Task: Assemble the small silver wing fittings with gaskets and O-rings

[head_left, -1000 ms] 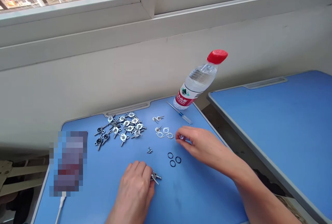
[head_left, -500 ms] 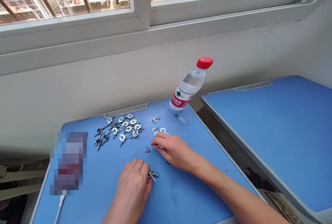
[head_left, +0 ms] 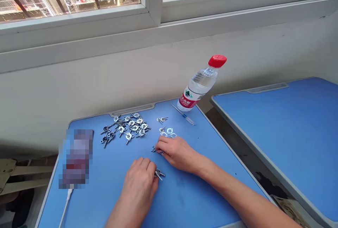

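1. On the blue bench (head_left: 105, 199), near its back edge, a plastic water bottle (head_left: 199, 87) with a red cap (head_left: 217, 61) stands against the wall; clear water fills it up to the shoulder, and its red and white label (head_left: 188, 97) faces the camera.
2. Beside the bottle lies a small screwdriver (head_left: 183, 116) with a clear handle; just in front of it sits a pair of small metal fittings (head_left: 162, 119).
3. Left of centre, a loose heap of metal flanged stud fittings (head_left: 126, 128) lies tangled together; some show dark centres, and their stems point in many directions.
4. Between the heap and the right hand, flat metal gaskets (head_left: 169, 131) lie close together, partly hidden by the fingers.
5. Under the left hand (head_left: 137, 189), the fingers curl over a metal stud fitting (head_left: 159, 174), which sticks out from beneath the fingertips; the hand is clenched on it against the bench.
6. The right hand (head_left: 176, 152) rests near the middle of the bench with its fingers bunched, right beside a few tiny nuts (head_left: 153, 149); I cannot tell whether it grips anything.
7. A pixelated object (head_left: 77, 159) with a white cable (head_left: 66, 207) lies at the left; a second blue desk (head_left: 277, 133) stands apart at the right.
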Motion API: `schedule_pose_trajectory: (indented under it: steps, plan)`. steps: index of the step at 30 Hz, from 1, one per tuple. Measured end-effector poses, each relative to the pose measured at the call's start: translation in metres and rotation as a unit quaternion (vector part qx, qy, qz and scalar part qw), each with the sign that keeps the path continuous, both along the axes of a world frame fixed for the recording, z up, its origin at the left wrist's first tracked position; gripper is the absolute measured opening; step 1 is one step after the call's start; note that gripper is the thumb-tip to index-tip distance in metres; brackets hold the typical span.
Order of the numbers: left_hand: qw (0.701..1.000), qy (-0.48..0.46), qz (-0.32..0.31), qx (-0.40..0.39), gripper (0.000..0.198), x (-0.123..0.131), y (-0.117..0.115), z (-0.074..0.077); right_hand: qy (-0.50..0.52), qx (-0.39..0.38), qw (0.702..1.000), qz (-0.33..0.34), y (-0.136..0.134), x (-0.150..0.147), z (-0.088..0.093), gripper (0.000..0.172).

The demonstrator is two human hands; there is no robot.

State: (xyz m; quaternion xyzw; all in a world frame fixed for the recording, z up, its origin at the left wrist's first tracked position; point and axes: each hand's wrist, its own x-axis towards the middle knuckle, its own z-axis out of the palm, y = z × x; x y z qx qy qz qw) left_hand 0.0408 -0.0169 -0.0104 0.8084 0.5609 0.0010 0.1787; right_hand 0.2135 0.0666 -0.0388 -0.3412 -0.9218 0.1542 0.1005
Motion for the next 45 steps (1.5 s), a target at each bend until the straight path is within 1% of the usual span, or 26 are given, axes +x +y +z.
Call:
schedule_pose_trajectory:
  steps: [6,11,15,19,23,27,31,35,45]
  plan:
    - [1.0,-0.005,-0.002,0.021,0.012,-0.002,0.0,-0.001,-0.031,-0.055,0.998,-0.028,-0.003,0.002,0.01,0.016]
    - [1.0,-0.005,-0.004,0.021,0.012,-0.002,-0.002,-0.001,-0.047,-0.083,0.995,-0.041,-0.004,0.001,0.012,0.017]
    - [1.0,-0.007,-0.004,0.013,0.013,-0.001,-0.001,0.002,-0.019,-0.116,0.992,-0.049,-0.006,0.002,0.016,0.015]
    - [1.0,-0.009,-0.003,0.014,0.014,0.0,0.0,0.005,0.055,-0.187,0.981,-0.015,-0.011,0.003,0.024,0.012]
    - [1.0,-0.013,-0.001,0.016,0.016,0.001,-0.001,0.006,0.057,-0.235,0.97,0.025,-0.018,0.001,0.028,0.011]
    - [1.0,-0.013,0.004,0.008,0.014,0.001,-0.002,0.004,0.022,-0.238,0.97,0.039,-0.021,0.0,0.027,0.011]
    - [1.0,-0.021,0.004,0.016,0.013,0.0,-0.004,0.001,0.003,-0.251,0.968,0.026,-0.021,-0.001,0.03,0.014]
    - [0.999,-0.035,0.005,0.036,0.015,0.0,-0.004,-0.001,-0.001,-0.25,0.968,0.012,-0.023,-0.003,0.031,0.016]
    - [0.999,-0.029,0.006,0.025,0.017,0.0,-0.004,0.002,-0.005,-0.239,0.971,0.005,-0.025,-0.002,0.028,0.018]
